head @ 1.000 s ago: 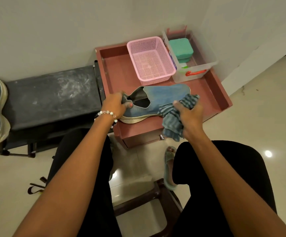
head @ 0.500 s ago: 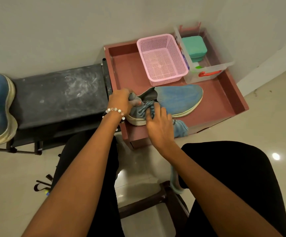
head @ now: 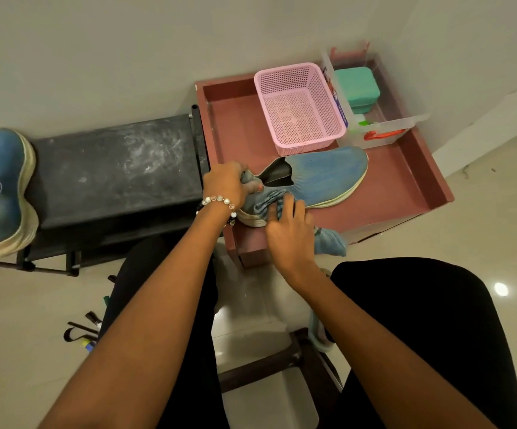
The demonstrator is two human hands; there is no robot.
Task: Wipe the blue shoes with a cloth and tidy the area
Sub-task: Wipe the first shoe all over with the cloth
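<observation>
Blue knit shoe [head: 322,178] with a pale ribbed sole, lying on its side in the reddish-brown tray [head: 405,187], toe toward the right wall, dark collar opening facing up. Left hand [head: 224,184] closed round the heel end, thumb hooked at the collar, beaded bracelet [head: 218,201] on the wrist. Right hand [head: 285,230] pressed flat, fingers spread, onto the striped blue-grey cloth [head: 266,199] against the heel side of the upper; loose tail of that cloth [head: 330,243] hanging over the tray's front edge.

Behind the shoe, just beside its upper edge, a pink perforated plastic basket [head: 297,109], rectangular, open-topped. Right of it a clear plastic bin [head: 384,119] with an orange handle, holding a rounded green box [head: 356,88].

Left of the tray, touching its side, a black bench top [head: 111,171], matt and streaked with whitish dust. Second blue shoe [head: 0,187] on the bench's far left end, sole edge worn and yellowed, partly cut off by the frame.

Glossy pale floor tiles [head: 483,227] all round; black-clad knees at the lower edge.

Against half a second ago: same grip on the heel, wiping hand in nearly the same spot on the rear of the upper, cloth tail hanging likewise. Against a full second ago: wiping hand shifted from the toe end to the heel end, toe now uncovered.
</observation>
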